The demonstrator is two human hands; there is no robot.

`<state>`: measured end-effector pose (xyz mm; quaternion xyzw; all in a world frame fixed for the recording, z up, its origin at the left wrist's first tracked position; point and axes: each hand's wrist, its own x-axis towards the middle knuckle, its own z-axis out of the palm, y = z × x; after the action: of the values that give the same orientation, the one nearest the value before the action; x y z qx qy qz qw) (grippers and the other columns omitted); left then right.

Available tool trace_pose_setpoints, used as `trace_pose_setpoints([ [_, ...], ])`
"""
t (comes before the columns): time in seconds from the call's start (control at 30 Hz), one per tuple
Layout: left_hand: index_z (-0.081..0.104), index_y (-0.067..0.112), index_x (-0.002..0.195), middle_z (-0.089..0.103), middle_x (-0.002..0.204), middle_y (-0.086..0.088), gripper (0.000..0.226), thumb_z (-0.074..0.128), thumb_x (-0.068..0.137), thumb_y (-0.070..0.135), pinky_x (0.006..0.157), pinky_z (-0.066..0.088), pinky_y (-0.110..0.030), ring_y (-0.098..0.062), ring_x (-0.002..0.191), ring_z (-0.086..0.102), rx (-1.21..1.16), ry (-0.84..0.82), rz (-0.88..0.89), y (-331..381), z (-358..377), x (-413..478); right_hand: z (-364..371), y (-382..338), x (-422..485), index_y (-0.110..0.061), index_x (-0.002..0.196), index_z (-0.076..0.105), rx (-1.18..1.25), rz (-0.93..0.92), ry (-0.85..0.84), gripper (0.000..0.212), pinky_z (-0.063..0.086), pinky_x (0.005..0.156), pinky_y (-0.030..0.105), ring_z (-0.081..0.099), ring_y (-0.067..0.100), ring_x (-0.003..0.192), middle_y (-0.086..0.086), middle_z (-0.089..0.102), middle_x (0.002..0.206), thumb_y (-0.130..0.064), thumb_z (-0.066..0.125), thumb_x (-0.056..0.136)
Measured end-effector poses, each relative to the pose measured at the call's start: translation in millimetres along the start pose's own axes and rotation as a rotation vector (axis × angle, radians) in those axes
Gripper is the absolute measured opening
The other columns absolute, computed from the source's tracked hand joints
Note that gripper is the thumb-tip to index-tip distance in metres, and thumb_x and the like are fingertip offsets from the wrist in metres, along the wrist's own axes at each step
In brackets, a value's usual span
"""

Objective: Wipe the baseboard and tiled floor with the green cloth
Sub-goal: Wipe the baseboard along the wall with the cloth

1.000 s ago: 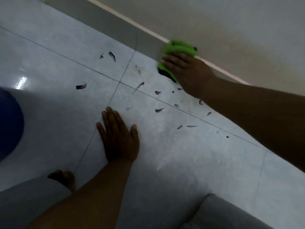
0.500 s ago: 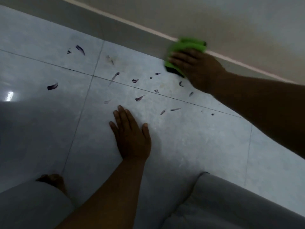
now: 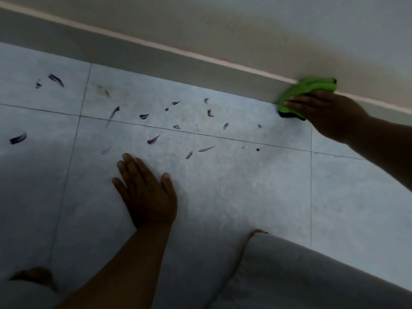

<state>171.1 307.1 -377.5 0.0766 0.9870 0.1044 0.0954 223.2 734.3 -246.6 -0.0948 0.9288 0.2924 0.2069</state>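
My right hand [image 3: 327,114] presses a bunched green cloth [image 3: 305,89] against the grey baseboard [image 3: 156,59] at the upper right, where it meets the floor. The cloth's lower part is hidden under my fingers. My left hand [image 3: 145,192] lies flat, fingers spread, on the pale blue tiled floor [image 3: 245,197] in the lower middle, holding nothing. Several dark purple smears [image 3: 153,139] are scattered over the tiles between the two hands and further left.
A pale wall [image 3: 245,25] rises above the baseboard's light top edge. My grey-clad knee [image 3: 312,275] fills the lower right corner. Toes of a bare foot [image 3: 33,275] show at the lower left. Dark grout lines cross the floor.
My right hand has slid the green cloth rightward along the baseboard. The view has shifted, so the smears and my left hand sit differently in frame; the left hand stays planted on the tile.
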Motion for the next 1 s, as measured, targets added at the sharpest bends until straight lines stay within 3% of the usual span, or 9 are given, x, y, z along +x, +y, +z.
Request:
trace_pose_setpoints([
  [0.2,0.013,-0.005,0.155,0.009,0.164,-0.024,0.077,0.03,0.099,0.044,0.123,0.006,-0.057,-0.039,0.153,0.006,0.009,0.033,0.019,1,2,-2,-39,-61,110,-0.011,0.152,0.023,0.053,-0.096,0.357,0.057,0.013,0.122,0.042,0.028,0.026,0.145,0.008,0.029,0.157,-0.007,0.025,0.096],
  [0.3,0.013,-0.005,0.155,0.008,0.165,-0.024,0.077,0.029,0.099,0.045,0.124,0.005,-0.057,-0.038,0.154,0.005,0.013,0.049,0.009,0,3,-2,-60,-92,155,-0.012,0.152,0.023,0.025,-0.079,0.47,0.06,0.016,0.121,0.038,0.028,0.02,0.145,0.003,0.03,0.157,-0.012,0.041,0.095],
  [0.5,0.013,-0.004,0.155,0.008,0.164,-0.024,0.076,0.029,0.099,0.044,0.123,0.003,-0.056,-0.038,0.153,0.005,0.003,0.07,0.017,-1,6,-2,-10,-53,83,-0.01,0.152,0.024,0.103,-0.048,0.273,0.059,0.017,0.12,0.036,0.03,0.023,0.144,0.008,0.031,0.157,-0.005,0.042,0.095],
  [0.6,0.013,-0.004,0.155,0.008,0.164,-0.024,0.076,0.03,0.098,0.043,0.123,0.003,-0.056,-0.039,0.153,0.006,-0.003,0.069,0.014,0,4,-2,30,-14,11,-0.01,0.151,0.027,0.067,0.046,0.203,0.061,0.026,0.116,0.041,0.039,0.029,0.138,0.012,0.038,0.152,0.002,0.046,0.094],
  [0.7,0.015,-0.004,0.154,0.01,0.164,-0.024,0.075,0.031,0.098,0.043,0.123,0.003,-0.056,-0.038,0.153,0.007,-0.004,0.077,0.006,1,4,-1,51,4,-29,-0.011,0.151,0.024,0.036,0.132,0.095,0.058,0.027,0.113,0.042,0.045,0.032,0.134,0.013,0.042,0.149,0.004,0.037,0.097],
  [0.87,0.013,-0.004,0.155,0.008,0.164,-0.024,0.076,0.032,0.098,0.043,0.123,0.003,-0.056,-0.038,0.153,0.006,-0.003,0.075,0.014,1,5,-2,48,-10,-17,-0.008,0.147,0.036,0.113,0.178,0.117,0.052,0.026,0.113,0.041,0.045,0.032,0.133,0.015,0.045,0.147,0.0,0.034,0.095],
  [1.0,0.013,-0.003,0.155,0.008,0.165,-0.023,0.076,0.032,0.098,0.043,0.123,0.004,-0.056,-0.038,0.154,0.006,0.003,0.078,0.007,1,4,-2,33,-23,28,-0.007,0.15,0.029,0.15,0.01,0.19,0.056,0.017,0.118,0.038,0.034,0.028,0.141,0.012,0.034,0.154,-0.003,0.034,0.094],
])
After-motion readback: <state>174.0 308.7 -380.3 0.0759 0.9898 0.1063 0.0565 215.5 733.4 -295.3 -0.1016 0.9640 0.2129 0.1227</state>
